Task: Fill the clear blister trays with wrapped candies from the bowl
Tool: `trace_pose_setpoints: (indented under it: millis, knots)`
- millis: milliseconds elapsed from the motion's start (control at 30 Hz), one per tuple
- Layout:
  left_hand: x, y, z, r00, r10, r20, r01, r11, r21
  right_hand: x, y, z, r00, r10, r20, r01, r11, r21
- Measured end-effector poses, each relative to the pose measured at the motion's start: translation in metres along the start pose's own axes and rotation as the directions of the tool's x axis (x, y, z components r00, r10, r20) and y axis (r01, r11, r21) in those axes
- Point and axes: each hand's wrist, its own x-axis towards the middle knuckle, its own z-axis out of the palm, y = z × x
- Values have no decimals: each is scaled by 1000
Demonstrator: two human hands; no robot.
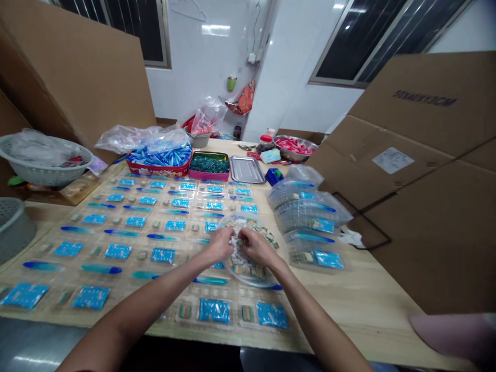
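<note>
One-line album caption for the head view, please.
Left hand and right hand meet over small packets in a clear plastic bowl on a wooden table set with rows of blue sachets.

so this room's got a white pillar (267, 77) with a shiny white wall (194, 77) left of it, dark windows (391, 41) on its right and (116, 20) further left, plus huge cardboard sheets (426, 113) leaning up on its right side.

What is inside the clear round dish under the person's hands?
The clear round dish holds a heap of small colored packets. The left hand and right hand are in the heap, covering its middle, so what lies beneath them cannot be seen.
</note>
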Motion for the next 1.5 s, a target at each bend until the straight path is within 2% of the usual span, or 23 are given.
trace_pose_setpoints:
  millis: [67, 167, 367, 567, 767, 967, 1067, 1200, 1500]
  knots:
    - [12, 4, 5, 998, 34, 58, -41, 993, 112, -4, -1, 2, 999, 1, -36, -1, 1000, 4]
    - [25, 6, 10, 991, 36, 127, -51, 991, 121, -8, 0, 5, 998, 14, -65, -13, 1000, 21]
    - [34, 0, 15, 994, -6, 112, -7, 993, 121, -12, 1, 3, 998, 50, -46, -47, 996, 74]
    - [35, -1, 15, 993, 2, 117, -16, 993, 117, -14, -4, 3, 996, -26, -86, 29, 999, 29]
    - [34, 1, 15, 978, 65, 200, -90, 989, 119, -15, 0, 6, 997, 3, -80, -4, 1000, -5]
    - [31, 3, 23, 982, 70, 177, -102, 978, 183, -19, 3, 9, 992, 0, -124, 4, 1000, 31]
    - [27, 5, 23, 986, 37, 164, -75, 970, 231, -23, 4, 6, 988, 66, -137, -66, 998, 2]
    - [24, 7, 21, 987, -1, 160, -42, 963, 267, -25, 3, 3, 979, 190, -67, -193, 980, -48]
    - [22, 9, 20, 983, 11, 181, -59, 963, 263, -21, -1, 3, 973, 214, -84, -213, 977, 13]
